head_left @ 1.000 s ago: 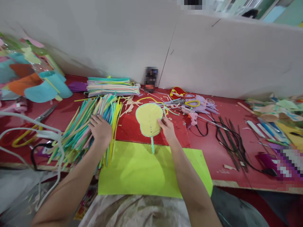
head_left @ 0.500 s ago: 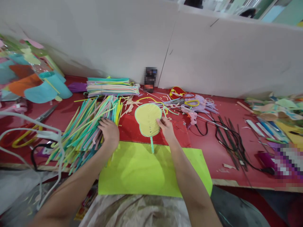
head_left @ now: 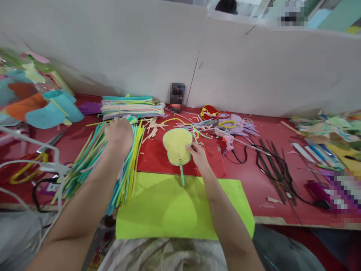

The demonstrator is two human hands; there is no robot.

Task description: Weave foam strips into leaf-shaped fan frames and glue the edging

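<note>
My right hand (head_left: pixel 197 153) pinches the right edge of a yellow hand-fan shape (head_left: pixel 177 146) with a mint-green rim and a short mint-green handle. The fan is held above a red board and a lime-green sheet (head_left: pixel 158 210). My left hand (head_left: pixel 120 132) reaches over the far end of a loose pile of pastel strips that look like pipe cleaners (head_left: pixel 131 169). Its fingers point down among the strips and are mostly hidden, so I cannot make out whether they grip any. Behind it lies a neat bundle of similar strips (head_left: pixel 132 107).
Scissors (head_left: pixel 36 165) and a white cable lie at left, beside coloured felt pieces (head_left: pixel 46 113). A pink glue gun (head_left: pixel 229 143) with a black cord, dark sticks (head_left: pixel 273 165) and a purple tool (head_left: pixel 318 192) are at right. A grey partition (head_left: pixel 113 49) stands behind.
My left hand has moved away from me, from the near right side of the strip pile to its far end. The fan shape in my right hand has barely shifted.
</note>
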